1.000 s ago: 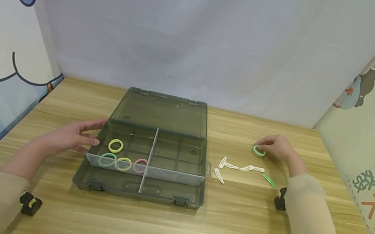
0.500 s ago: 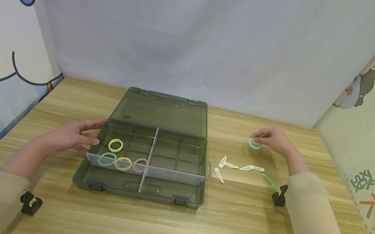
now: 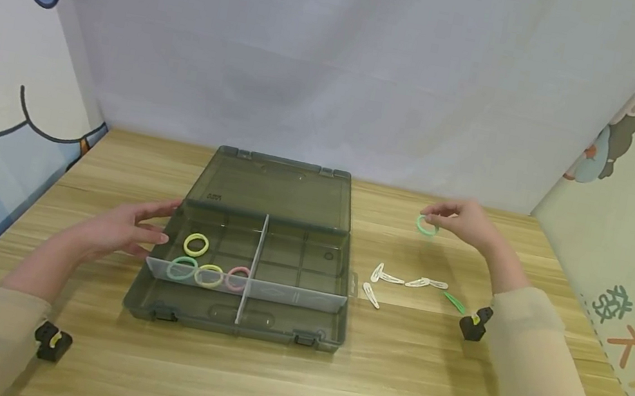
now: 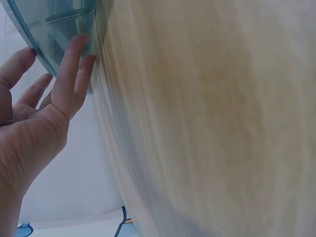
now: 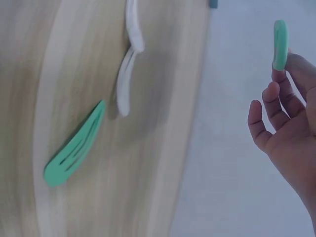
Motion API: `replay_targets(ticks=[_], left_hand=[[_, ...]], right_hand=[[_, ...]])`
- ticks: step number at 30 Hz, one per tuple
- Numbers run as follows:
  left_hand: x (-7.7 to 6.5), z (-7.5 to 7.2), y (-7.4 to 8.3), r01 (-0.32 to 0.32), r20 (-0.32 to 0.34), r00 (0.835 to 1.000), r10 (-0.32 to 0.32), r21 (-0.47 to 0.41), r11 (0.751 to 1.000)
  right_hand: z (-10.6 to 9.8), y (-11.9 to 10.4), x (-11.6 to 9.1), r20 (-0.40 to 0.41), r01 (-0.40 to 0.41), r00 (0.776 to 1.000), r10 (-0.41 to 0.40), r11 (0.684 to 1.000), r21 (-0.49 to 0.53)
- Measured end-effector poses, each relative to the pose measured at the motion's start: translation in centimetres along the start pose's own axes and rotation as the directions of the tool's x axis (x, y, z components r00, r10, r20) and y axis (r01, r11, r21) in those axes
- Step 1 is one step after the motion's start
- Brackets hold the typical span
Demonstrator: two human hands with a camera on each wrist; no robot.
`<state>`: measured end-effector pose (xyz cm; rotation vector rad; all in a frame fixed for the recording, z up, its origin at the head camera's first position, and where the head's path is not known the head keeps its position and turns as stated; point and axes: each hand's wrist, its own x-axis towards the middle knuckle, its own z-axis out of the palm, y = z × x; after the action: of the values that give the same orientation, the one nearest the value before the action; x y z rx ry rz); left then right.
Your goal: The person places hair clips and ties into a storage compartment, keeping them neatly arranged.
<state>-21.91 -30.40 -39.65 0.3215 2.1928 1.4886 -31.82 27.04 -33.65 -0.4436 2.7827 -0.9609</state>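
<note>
Above the right rear of the table, my right hand [image 3: 469, 225] pinches a mint green hair tie [image 3: 427, 226] between thumb and finger; in the right wrist view the hair tie [image 5: 280, 45] shows edge-on. My left hand [image 3: 120, 227] rests its fingers against the left side of a grey see-through divided box [image 3: 232, 332], whose lid [image 3: 278, 188] lies back. In the box's left rear compartment are a yellow hair tie [image 3: 196, 246], a green hair tie [image 3: 182, 269], a paler yellow one and a pink hair tie [image 3: 237, 280].
Right of the box lie several white snap hair clips [image 3: 371, 295] and a green snap hair clip [image 3: 454, 302]. A white divider [image 3: 259, 251] runs front to back inside the box. A pale cloth wall [image 3: 340, 62] stands behind the table.
My right hand has lifted the green hair tie off the table and carried it up, back and slightly left. The left hand and the box have stayed in place.
</note>
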Motion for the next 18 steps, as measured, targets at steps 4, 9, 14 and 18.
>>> replay_targets(ticks=[4,9,14,18], left_hand=[[0.0,0.0,0.1,0.000,0.001,1.000,0.000,0.000,1.000],[-0.1,0.0,0.2,0.002,0.005,1.000,-0.002,0.001,1.000],[-0.1,0.0,0.2,0.009,0.007,1.000,-0.009,0.001,1.000],[-0.2,0.0,0.3,0.013,0.006,1.000,-0.013,0.000,1.000]], right_hand=[[-0.1,-1.2,0.1,-0.046,0.015,0.999,-0.016,1.000,-0.010],[-0.1,-2.6,0.2,-0.081,0.053,0.995,-0.054,0.999,-0.005],[-0.1,-4.2,0.0,-0.090,0.082,0.993,-0.078,0.996,0.035],[0.1,-5.2,0.2,-0.103,0.094,0.991,-0.090,0.995,0.034]])
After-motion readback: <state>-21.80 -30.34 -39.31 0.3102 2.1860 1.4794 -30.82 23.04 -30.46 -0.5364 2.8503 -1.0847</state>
